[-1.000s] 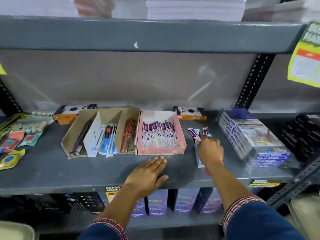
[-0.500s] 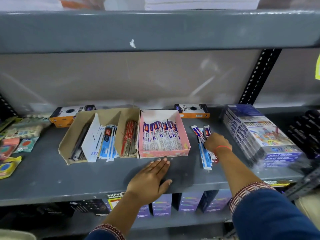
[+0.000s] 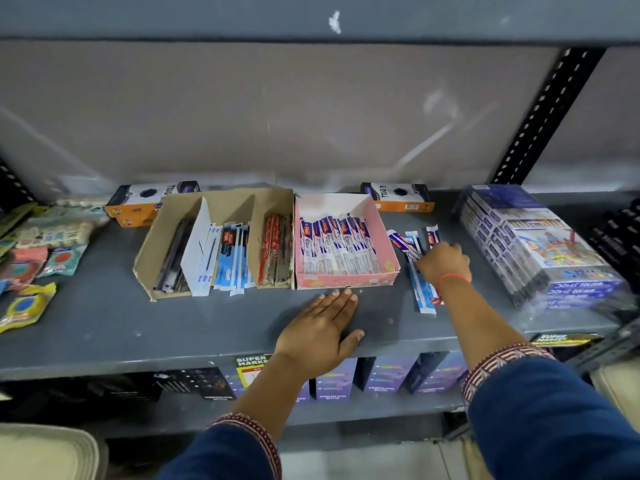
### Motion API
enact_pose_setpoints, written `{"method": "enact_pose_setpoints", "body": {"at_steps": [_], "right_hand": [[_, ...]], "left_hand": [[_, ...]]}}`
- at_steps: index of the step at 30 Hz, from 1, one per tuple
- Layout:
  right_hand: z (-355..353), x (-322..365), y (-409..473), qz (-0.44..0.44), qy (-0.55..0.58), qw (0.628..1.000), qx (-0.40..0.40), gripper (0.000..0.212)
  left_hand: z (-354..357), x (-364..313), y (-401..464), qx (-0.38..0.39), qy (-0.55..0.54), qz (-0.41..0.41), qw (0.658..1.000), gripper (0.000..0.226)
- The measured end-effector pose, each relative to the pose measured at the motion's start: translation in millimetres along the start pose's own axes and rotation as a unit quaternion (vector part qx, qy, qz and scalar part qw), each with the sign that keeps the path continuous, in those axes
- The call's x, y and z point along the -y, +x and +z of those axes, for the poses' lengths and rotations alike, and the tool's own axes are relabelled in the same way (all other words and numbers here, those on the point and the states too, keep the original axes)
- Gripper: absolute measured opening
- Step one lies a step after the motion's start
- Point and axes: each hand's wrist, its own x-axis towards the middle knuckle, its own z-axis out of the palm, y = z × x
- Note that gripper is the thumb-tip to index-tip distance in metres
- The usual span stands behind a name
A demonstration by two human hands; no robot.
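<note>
Our right hand (image 3: 443, 261) curls round the loose pen packets (image 3: 424, 296) lying on the shelf (image 3: 104, 323) just right of the pink box (image 3: 346, 280); our left hand (image 3: 322, 327) rests flat. Light, slick, bendy wrappers: we judge mid-length pinching best.

We see a brown cardboard box (image 3: 242, 202) of pens left of centre on the grey shelf (image 3: 138, 327), with two orange boxes (image 3: 138, 207) lying at the far edge. Colourful sachets (image 3: 31, 258) lie at the left, a shrink-wrapped stack (image 3: 540, 244) at the right, and purple cartons (image 3: 384, 375) below.
</note>
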Motion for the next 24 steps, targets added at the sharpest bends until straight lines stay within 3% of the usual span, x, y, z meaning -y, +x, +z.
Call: {"method": "enact_pose_setpoints", "body": {"at_steps": [6, 9, 10, 11, 13, 18, 21, 24], "right_hand": [[-3.4, -6.7, 13.8, 0.037, 0.071, 0.995, 0.053, 0.042], [-15.3, -9.3, 13.8, 0.000, 0.175, 0.982, 0.064, 0.013], [-20.0, -10.6, 11.6, -0.009, 0.251, 0.966, 0.065, 0.007], [-23.2, -12.2, 7.1, -0.005, 0.346, 0.935, 0.078, 0.013], [-27.5, -13.0, -8.2, 0.003, 0.514, 0.847, 0.135, 0.026], [-22.2, -9.9, -46.7, -0.029, 0.666, 0.702, 0.252, 0.031], [-15.7, -5.5, -53.1, -0.038, 0.694, 0.663, 0.277, 0.033], [-13.5, -0.9, -54.2, -0.057, 0.698, 0.655, 0.285, 0.029]], "left_hand": [[0.2, 0.3, 0.3, 0.007, -0.001, -0.003, 1.000, 0.060], [-0.4, 0.5, 0.6, 0.010, -0.010, -0.005, 1.000, 0.060], [-0.9, 0.7, 1.0, 0.011, -0.011, -0.005, 1.000, 0.060], [-0.5, 1.0, 0.5, 0.012, -0.011, -0.005, 1.000, 0.060], [0.3, 1.2, 0.6, 0.015, -0.004, -0.006, 1.000, 0.060], [1.8, 1.6, 0.4, 0.021, 0.009, -0.007, 1.000, 0.060], [2.6, 2.3, 0.2, 0.022, 0.017, -0.005, 1.000, 0.061], [2.8, 2.7, 0.4, 0.023, 0.021, -0.005, 1.000, 0.061]]}}
